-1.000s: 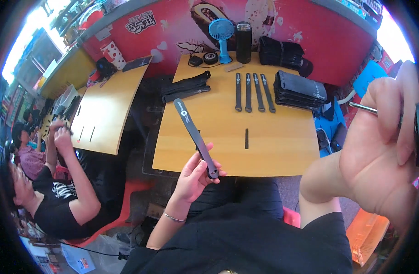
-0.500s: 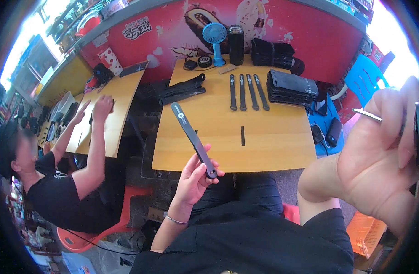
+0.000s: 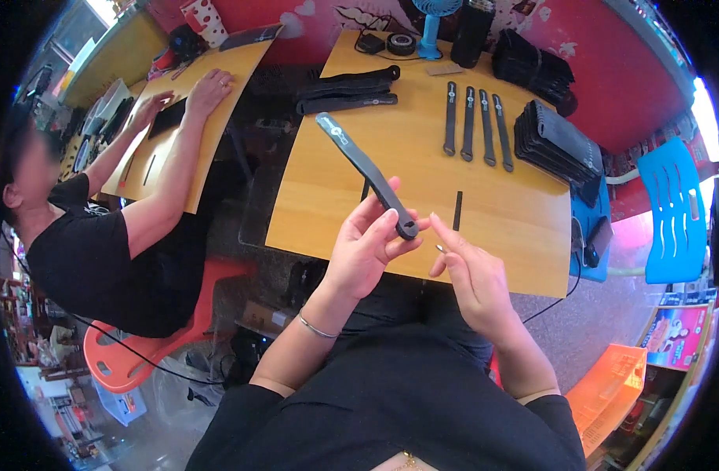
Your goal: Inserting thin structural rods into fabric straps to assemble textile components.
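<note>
My left hand [image 3: 359,253] pinches a black strap [image 3: 358,161] near its lower end, where a small hole shows. The strap rises, slightly bent, toward the far left, with a pale mark near its rounded top. My right hand [image 3: 478,289] is close beside that lower end, its index finger stretched toward it. Tucked in the right fingers is a thin silver rod [image 3: 440,248], of which only a short end shows. Both hands are above the near edge of the wooden table [image 3: 328,212]. Several similar straps [image 3: 468,125] lie side by side farther back.
Black straps [image 3: 347,92] are bunched at the table's left. A folded black stack [image 3: 558,141] and a bound black bundle [image 3: 532,67] lie at right. A blue fan [image 3: 430,35] and black bottle [image 3: 473,35] stand behind. A co-worker [image 3: 116,243] sits at a table on the left.
My right hand has come from the far right, close to the camera, down to the strap's lower end. My left hand still holds the strap. The view has shifted.
</note>
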A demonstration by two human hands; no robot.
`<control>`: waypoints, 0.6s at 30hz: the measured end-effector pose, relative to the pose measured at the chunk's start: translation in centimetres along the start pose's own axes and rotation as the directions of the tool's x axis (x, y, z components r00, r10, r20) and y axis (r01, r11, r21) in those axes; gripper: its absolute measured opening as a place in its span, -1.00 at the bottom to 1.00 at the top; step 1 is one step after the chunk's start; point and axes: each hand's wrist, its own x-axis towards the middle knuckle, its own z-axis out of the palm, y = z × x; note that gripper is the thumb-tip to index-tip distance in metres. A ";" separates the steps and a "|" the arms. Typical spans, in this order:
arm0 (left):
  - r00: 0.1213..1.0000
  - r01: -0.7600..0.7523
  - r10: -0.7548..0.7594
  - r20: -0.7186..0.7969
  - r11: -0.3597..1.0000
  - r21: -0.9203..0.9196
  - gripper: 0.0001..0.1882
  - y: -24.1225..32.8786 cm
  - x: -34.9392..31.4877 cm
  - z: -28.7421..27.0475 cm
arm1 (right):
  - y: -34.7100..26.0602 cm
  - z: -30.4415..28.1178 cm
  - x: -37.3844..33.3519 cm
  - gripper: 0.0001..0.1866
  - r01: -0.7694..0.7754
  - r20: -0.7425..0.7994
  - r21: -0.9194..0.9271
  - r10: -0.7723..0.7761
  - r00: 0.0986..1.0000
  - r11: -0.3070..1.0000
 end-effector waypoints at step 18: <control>0.989 -0.083 0.077 -0.129 0.996 -0.041 -0.46 -0.2 3.4 -1.6 | 3.8 2.4 5.2 -0.55 0.079 -0.154 -0.044 -0.085 0.984 0.996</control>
